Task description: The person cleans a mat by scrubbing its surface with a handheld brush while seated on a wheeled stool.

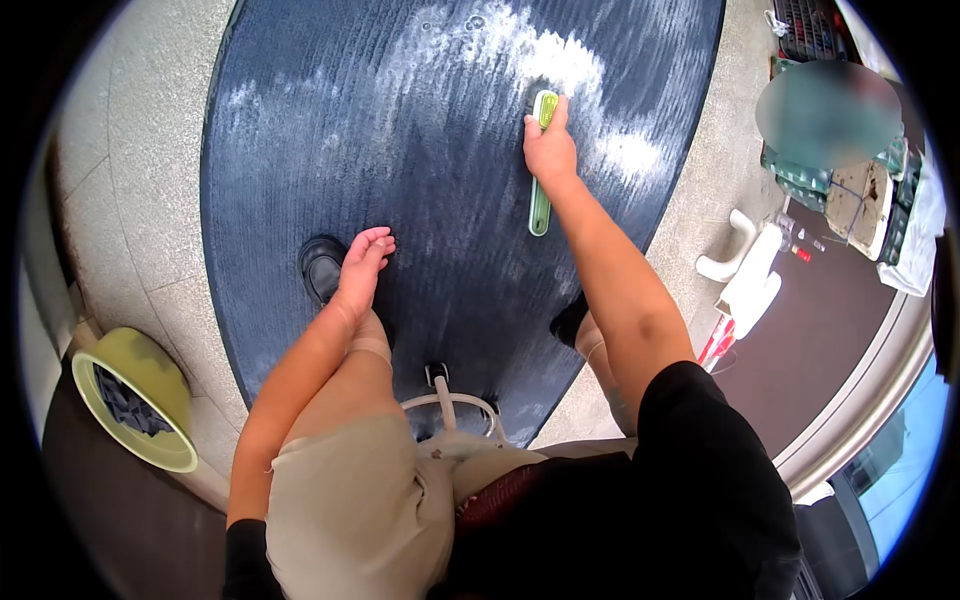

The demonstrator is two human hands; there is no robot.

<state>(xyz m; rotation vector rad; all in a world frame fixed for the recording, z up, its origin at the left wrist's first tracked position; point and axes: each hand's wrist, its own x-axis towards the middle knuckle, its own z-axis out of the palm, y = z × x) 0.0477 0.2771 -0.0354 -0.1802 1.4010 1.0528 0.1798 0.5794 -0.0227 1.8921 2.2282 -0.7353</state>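
My right hand (551, 150) is closed around a green and white brush (540, 210), gripping it near its far end. The brush lies lengthwise against a dark ribbed mat (450, 210), and its bristles are hidden from this side. White suds (565, 65) streak the mat around and beyond that hand. My left hand (364, 260) holds nothing; its fingers are loosely curled with gaps between them, over my left knee beside a black shoe (322, 268).
A round-seated stool (446, 405) stands between my legs. To the left on the tiled floor (130, 200) is a yellow-green bucket (165, 375) with dark cloth inside. On the right are a white pipe-like piece (727, 250), bundled items (855, 205) and a dark crate (805, 30).
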